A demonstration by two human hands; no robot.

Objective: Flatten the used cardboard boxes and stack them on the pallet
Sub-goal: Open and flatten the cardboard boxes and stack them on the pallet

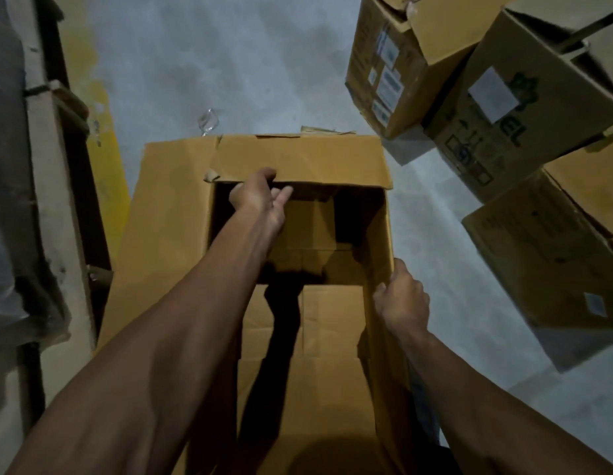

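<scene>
Open box (264,337): a large brown cardboard box stands on the grey floor (229,63) right below the camera, top open, flaps folded outward.
Far flap (298,159): folded out at the box's far edge, creased and torn at its left corner.
Left hand (260,197): reaches across the opening to the far flap; its fingers curl over the flap's near edge and grip it.
Right hand (402,296): at the box's right wall, fingers closed around the wall's top edge, holding it.
Inside the box: bottom flaps show, partly in shadow.
Other boxes (503,97): several brown cartons with labels stand to the right of the open box, well apart from it.
Wooden boards (55,200): pale planks run along the left of the open box; whether they belong to a pallet cannot be told.
</scene>
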